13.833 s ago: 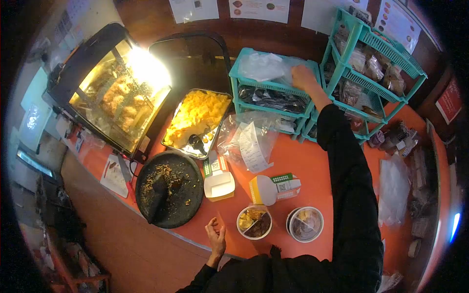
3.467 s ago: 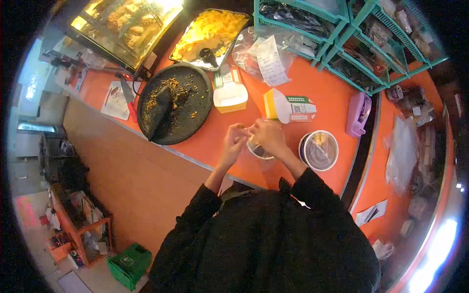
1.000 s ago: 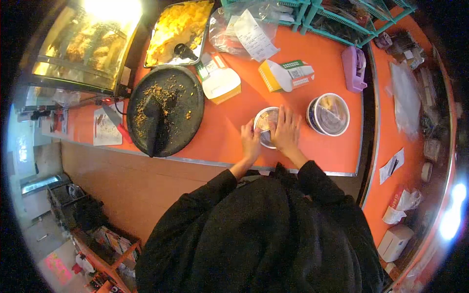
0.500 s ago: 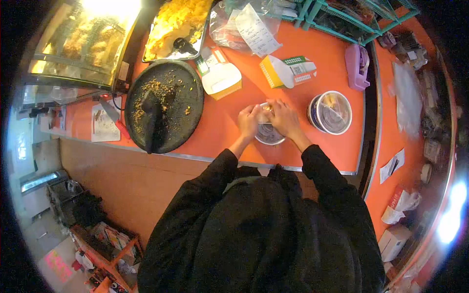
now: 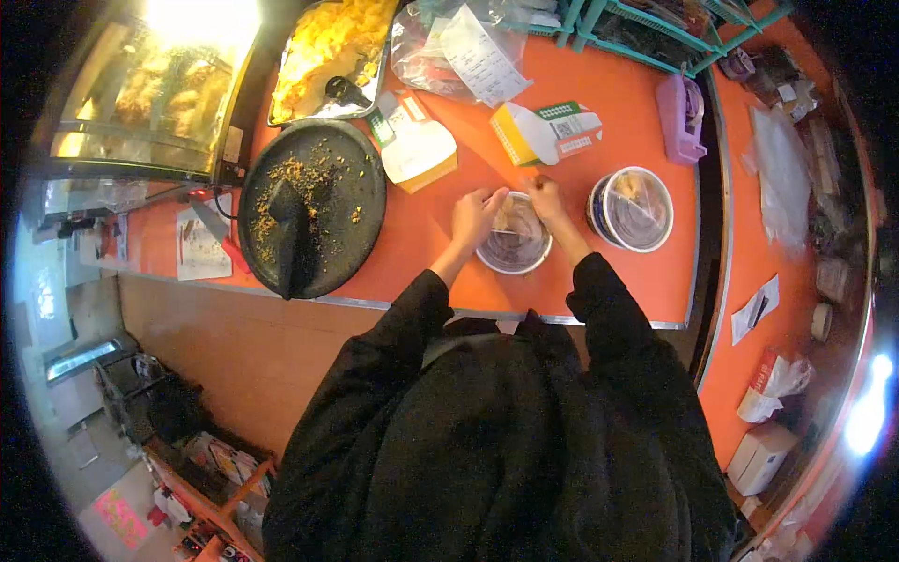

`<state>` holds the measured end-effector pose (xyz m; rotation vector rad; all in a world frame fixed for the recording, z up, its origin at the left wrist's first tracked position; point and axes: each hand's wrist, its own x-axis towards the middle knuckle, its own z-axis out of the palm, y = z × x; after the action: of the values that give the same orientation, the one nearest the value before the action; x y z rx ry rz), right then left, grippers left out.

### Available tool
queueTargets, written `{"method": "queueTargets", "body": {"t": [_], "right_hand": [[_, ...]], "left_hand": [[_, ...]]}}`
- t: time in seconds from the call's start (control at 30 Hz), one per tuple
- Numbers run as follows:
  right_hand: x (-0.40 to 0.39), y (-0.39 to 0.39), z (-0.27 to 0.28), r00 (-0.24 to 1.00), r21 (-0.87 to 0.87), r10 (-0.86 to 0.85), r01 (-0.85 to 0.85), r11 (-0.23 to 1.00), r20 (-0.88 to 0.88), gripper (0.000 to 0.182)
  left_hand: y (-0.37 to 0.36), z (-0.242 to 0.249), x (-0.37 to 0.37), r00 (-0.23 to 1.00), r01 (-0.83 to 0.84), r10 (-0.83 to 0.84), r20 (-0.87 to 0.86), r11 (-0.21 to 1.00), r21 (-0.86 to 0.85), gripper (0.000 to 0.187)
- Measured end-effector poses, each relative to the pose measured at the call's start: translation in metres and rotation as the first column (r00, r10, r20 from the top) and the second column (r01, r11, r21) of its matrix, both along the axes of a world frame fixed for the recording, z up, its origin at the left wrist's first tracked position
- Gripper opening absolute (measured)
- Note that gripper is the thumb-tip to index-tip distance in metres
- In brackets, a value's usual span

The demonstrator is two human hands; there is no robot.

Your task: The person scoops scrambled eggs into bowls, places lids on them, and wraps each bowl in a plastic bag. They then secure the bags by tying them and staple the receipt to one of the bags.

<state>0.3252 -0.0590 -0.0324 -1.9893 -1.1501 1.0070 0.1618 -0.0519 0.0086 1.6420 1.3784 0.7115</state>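
Observation:
A round takeaway bowl with a clear lid (image 5: 517, 251) stands on the orange counter in front of me. My left hand (image 5: 476, 219) is closed on its left rim, the thumb reaching over the lid edge. At the upper right rim, my right hand (image 5: 549, 202) has its fingers curled against the lid edge. A second lidded bowl (image 5: 639, 214) stands to the right, apart from my hands. Two folded paper food boxes, one on the left (image 5: 419, 153) and one on the right (image 5: 546, 134), lie beyond the bowls.
On the left is a dark stone mortar (image 5: 342, 248) with crumbs and a pestle (image 5: 297, 229). A red-handled knife (image 5: 234, 251) rests beside it. A metal tray of yellow food (image 5: 309, 117), a receipt (image 5: 481, 58), a purple tape dispenser (image 5: 681, 120) and green baskets (image 5: 626, 44) line the back.
My hands have moved apart from the lid's middle toward its left and right edges, uncovering more of the lid. The second bowl stays where it was.

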Motion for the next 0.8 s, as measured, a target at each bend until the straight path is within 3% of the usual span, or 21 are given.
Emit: {"method": "queueTargets", "body": {"t": [0.03, 0.13, 0.23, 0.33, 0.43, 0.5, 0.57, 0.63, 0.7, 0.77, 0.8], "right_hand": [[-0.005, -0.005, 0.026, 0.997, -0.006, 0.036, -0.036, 0.999, 0.072, 0.039], [-0.019, -0.035, 0.044, 0.982, 0.199, -0.032, -0.006, 0.98, 0.185, 0.038], [-0.03, -0.058, 0.041, 0.908, 0.346, -0.091, -0.062, 0.936, 0.408, 0.04], [-0.031, -0.052, 0.053, 0.954, 0.271, -0.041, -0.043, 0.962, 0.296, 0.032], [-0.011, -0.077, 0.009, 0.979, 0.296, -0.197, 0.172, 0.94, 0.054, 0.025], [-0.01, -0.112, 0.026, 0.978, 0.293, -0.184, 0.148, 0.945, 0.099, 0.017], [-0.016, -0.147, 0.028, 0.982, 0.117, 0.069, -0.09, 0.989, 0.176, 0.015], [-0.03, -0.16, -0.015, 0.997, 0.241, 0.0, 0.017, 0.97, -0.072, 0.015], [-0.04, -0.17, -0.016, 0.997, 0.307, 0.046, -0.025, 0.951, -0.061, 0.015], [-0.042, -0.156, 0.033, 0.959, 0.333, 0.178, -0.246, 0.91, 0.221, 0.015], [-0.038, -0.158, 0.014, 0.984, 0.269, 0.141, -0.165, 0.949, 0.108, 0.014]], "left_hand": [[-0.002, 0.004, 0.0, 1.0, -0.004, 0.005, -0.03, 0.999, 0.035, 0.041], [-0.001, 0.013, -0.002, 0.965, 0.06, -0.052, -0.257, 0.998, 0.026, 0.037], [-0.018, 0.019, -0.001, 0.974, -0.012, 0.064, -0.216, 0.972, 0.236, 0.042], [-0.044, 0.045, 0.001, 0.835, 0.372, -0.105, -0.539, 0.831, 0.414, 0.053], [-0.043, 0.042, 0.003, 0.846, 0.345, -0.109, -0.521, 0.858, 0.381, 0.06], [-0.043, 0.038, 0.003, 0.846, 0.326, -0.086, -0.527, 0.865, 0.382, 0.063], [-0.047, 0.043, 0.001, 0.835, 0.383, -0.142, -0.531, 0.844, 0.376, 0.065], [-0.057, 0.053, -0.002, 0.804, 0.505, -0.276, -0.527, 0.785, 0.359, 0.067], [-0.057, 0.048, 0.002, 0.809, 0.493, -0.277, -0.519, 0.801, 0.34, 0.065], [-0.053, 0.046, 0.007, 0.823, 0.447, -0.235, -0.517, 0.83, 0.334, 0.063], [-0.051, 0.044, 0.013, 0.832, 0.415, -0.205, -0.516, 0.847, 0.333, 0.062]]}}
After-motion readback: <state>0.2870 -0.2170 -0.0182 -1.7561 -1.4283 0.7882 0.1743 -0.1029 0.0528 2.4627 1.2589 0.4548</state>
